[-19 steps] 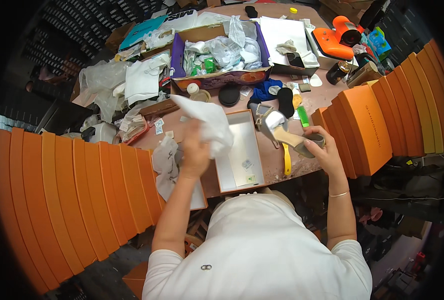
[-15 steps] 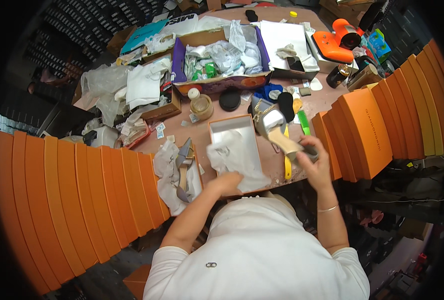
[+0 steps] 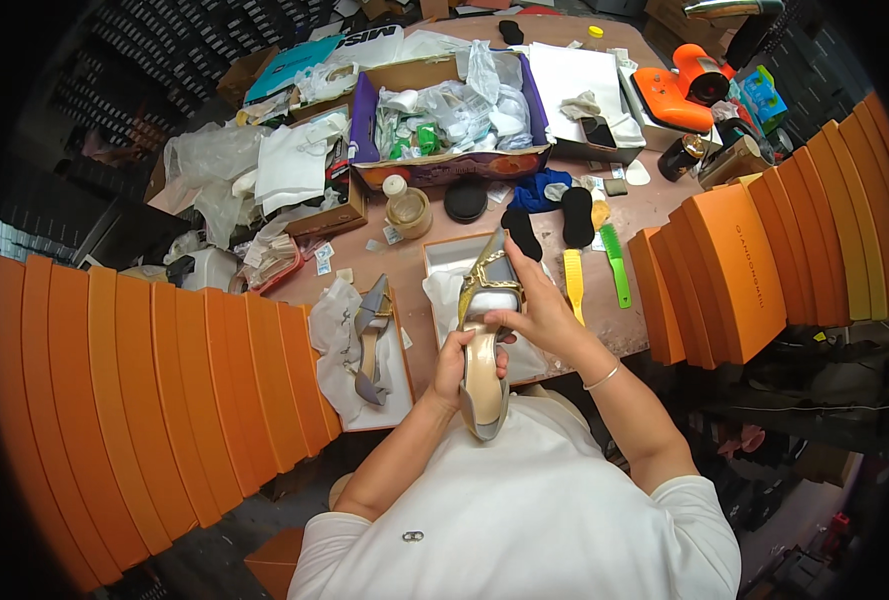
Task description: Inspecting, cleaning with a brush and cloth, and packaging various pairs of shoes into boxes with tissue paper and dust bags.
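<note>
Held in front of my chest is a grey pointed shoe (image 3: 482, 385) with a pale insole, gold chain trim and white stuffing in its toe. My left hand (image 3: 454, 368) is closed round its middle. My right hand (image 3: 544, 312) grips the toe part, thumb near the opening and fingers along the side. Behind the shoe lies an open white-lined box (image 3: 434, 256) holding white tissue paper (image 3: 448, 292), partly hidden by my hands. To the left, a matching shoe (image 3: 369, 340) lies on its side beside crumpled tissue in another box (image 3: 392, 405).
Rows of orange shoeboxes stand at left (image 3: 154, 400) and right (image 3: 734, 270). Beyond are a glue jar (image 3: 407, 212), a black round tin (image 3: 465, 201), a yellow brush (image 3: 573, 285), a green brush (image 3: 614, 265), black pads (image 3: 577, 217) and a purple carton (image 3: 449, 168) of plastic wrappings.
The shoe has moved from the right to in front of my chest, toe now pointing away. My left hand has left the tissue paper and taken hold of the shoe too.
</note>
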The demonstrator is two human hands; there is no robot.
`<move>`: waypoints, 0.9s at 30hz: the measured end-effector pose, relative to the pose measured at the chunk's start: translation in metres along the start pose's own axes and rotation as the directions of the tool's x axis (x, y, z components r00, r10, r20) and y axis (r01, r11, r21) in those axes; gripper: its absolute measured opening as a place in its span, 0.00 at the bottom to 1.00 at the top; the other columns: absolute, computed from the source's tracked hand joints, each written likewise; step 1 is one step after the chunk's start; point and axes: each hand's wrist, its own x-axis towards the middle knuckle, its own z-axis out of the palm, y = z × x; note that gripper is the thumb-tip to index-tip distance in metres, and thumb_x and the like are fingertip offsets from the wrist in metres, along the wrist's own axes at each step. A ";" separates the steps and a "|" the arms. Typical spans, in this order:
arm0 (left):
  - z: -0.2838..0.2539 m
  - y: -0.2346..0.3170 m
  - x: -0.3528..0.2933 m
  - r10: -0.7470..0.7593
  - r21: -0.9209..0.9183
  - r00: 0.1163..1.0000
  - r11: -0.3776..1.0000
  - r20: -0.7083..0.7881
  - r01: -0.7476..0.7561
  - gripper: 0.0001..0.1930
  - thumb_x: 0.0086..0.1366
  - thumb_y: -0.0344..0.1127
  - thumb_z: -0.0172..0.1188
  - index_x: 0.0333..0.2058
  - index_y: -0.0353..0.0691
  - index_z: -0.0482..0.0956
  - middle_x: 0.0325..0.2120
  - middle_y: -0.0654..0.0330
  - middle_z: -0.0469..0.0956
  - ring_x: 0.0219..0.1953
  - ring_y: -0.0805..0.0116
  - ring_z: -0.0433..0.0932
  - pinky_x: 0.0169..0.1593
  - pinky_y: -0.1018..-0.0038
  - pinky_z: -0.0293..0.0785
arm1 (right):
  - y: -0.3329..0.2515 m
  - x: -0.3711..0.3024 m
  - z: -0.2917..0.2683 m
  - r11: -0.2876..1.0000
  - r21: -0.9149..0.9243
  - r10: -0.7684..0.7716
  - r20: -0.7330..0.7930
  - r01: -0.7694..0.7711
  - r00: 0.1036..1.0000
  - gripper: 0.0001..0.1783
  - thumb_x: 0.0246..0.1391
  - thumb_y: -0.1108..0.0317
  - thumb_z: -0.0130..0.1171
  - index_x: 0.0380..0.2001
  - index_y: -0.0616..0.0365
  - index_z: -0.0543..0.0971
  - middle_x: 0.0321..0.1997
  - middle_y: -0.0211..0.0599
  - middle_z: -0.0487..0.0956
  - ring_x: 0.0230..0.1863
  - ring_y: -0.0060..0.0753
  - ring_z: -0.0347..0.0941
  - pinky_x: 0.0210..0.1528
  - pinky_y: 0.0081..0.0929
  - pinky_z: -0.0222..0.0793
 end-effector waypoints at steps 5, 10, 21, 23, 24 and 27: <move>-0.009 0.003 -0.001 0.109 0.009 0.994 0.994 -0.014 -0.109 0.28 0.63 0.53 0.36 0.41 0.30 0.71 0.23 0.56 0.74 0.24 0.67 0.74 0.32 0.75 0.73 | 0.004 0.018 0.026 0.997 0.006 -0.073 -0.005 0.073 0.997 0.48 0.46 0.68 0.69 0.67 0.56 0.54 0.62 0.53 0.66 0.60 0.50 0.66 0.59 0.36 0.64; -0.026 0.025 0.000 0.283 0.169 0.959 0.946 -0.011 -0.277 0.26 0.64 0.47 0.36 0.48 0.31 0.72 0.31 0.56 0.78 0.33 0.67 0.76 0.40 0.73 0.75 | -0.029 0.023 0.021 0.986 0.167 -0.015 0.115 -0.004 0.993 0.65 0.41 0.56 0.73 0.70 0.56 0.38 0.70 0.52 0.53 0.64 0.49 0.62 0.58 0.39 0.66; -0.163 0.035 -0.034 0.896 0.977 0.432 0.013 -0.106 0.213 0.22 0.60 0.35 0.60 0.52 0.34 0.71 0.45 0.45 0.76 0.46 0.48 0.75 0.51 0.60 0.70 | 0.036 -0.038 0.040 0.304 0.679 0.395 0.548 -0.668 0.737 0.10 0.56 0.70 0.58 0.41 0.61 0.77 0.38 0.35 0.79 0.37 0.27 0.78 0.41 0.26 0.74; -0.227 0.019 -0.038 0.719 0.899 0.559 0.223 -0.412 0.376 0.21 0.61 0.36 0.59 0.52 0.34 0.72 0.43 0.46 0.77 0.45 0.49 0.76 0.50 0.63 0.71 | 0.033 -0.037 0.033 0.309 0.697 0.349 0.550 -0.647 0.759 0.10 0.56 0.70 0.57 0.41 0.61 0.78 0.40 0.33 0.79 0.40 0.27 0.77 0.44 0.26 0.73; -0.235 0.022 -0.034 0.666 0.878 0.577 0.305 -0.473 0.368 0.21 0.62 0.36 0.59 0.51 0.33 0.71 0.42 0.46 0.77 0.45 0.52 0.76 0.49 0.64 0.71 | 0.037 -0.037 0.030 0.323 0.695 0.302 0.568 -0.643 0.766 0.11 0.55 0.71 0.59 0.42 0.61 0.78 0.41 0.32 0.79 0.43 0.29 0.77 0.48 0.28 0.72; -0.250 0.026 -0.036 0.547 0.823 0.626 0.469 -0.556 0.322 0.19 0.64 0.36 0.56 0.50 0.31 0.72 0.39 0.50 0.77 0.42 0.61 0.76 0.47 0.70 0.72 | 0.036 -0.037 0.029 0.314 0.722 0.261 0.559 -0.617 0.787 0.11 0.55 0.71 0.60 0.42 0.60 0.78 0.41 0.32 0.79 0.43 0.28 0.77 0.49 0.28 0.71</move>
